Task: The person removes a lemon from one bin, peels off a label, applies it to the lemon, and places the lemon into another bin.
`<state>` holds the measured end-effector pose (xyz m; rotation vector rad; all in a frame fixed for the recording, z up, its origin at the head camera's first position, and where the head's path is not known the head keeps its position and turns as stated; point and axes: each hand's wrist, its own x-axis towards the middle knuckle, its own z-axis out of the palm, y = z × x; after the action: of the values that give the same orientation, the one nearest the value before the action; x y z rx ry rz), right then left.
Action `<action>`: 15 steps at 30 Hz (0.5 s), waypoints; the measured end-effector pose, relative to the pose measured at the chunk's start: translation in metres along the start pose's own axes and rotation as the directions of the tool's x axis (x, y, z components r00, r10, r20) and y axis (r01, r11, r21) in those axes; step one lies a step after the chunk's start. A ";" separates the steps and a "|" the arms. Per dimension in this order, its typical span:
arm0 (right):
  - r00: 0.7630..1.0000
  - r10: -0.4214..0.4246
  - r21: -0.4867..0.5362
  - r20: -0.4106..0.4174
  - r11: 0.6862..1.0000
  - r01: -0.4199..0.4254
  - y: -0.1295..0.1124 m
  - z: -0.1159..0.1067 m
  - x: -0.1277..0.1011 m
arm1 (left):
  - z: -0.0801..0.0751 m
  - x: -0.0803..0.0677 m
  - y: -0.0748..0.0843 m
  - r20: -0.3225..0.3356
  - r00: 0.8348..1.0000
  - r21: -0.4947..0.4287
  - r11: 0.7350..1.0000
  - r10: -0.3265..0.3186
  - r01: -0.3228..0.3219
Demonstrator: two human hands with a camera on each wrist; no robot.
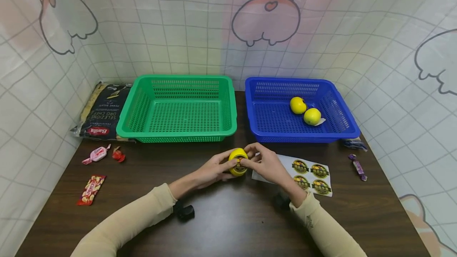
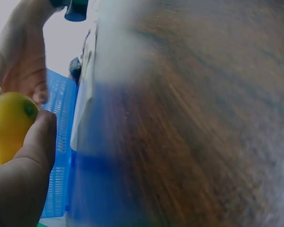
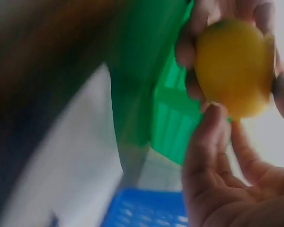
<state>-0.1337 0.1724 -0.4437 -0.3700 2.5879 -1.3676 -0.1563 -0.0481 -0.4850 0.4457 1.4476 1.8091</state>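
Observation:
A yellow round fruit is held over the table in my left hand. Its front carries a round black and gold sticker. My right hand grips the fruit's right side, its thumb pressing on the sticker and its fingers reaching behind. In the left wrist view the fruit shows a green stem end beside my left thumb. Below the fruit in the right wrist view, my right fingertips meet its underside. Under my right forearm lies a white sheet of matching stickers.
A green basket stands at the back centre-left. Beside it, a blue basket holds two yellow fruits. A black pasta bag lies far left. Wrapped candies and a red snack packet lie left; a purple candy lies right.

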 end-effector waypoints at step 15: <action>0.988 -0.076 0.421 0.131 0.907 0.014 0.010 -0.010 -0.006 | 0.008 -0.011 0.017 0.035 0.997 -0.077 0.995 0.072 -0.069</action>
<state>-0.1324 0.1868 -0.4462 -0.4389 2.1041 -1.7874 -0.1498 -0.0518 -0.4650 0.4952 1.3475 1.8944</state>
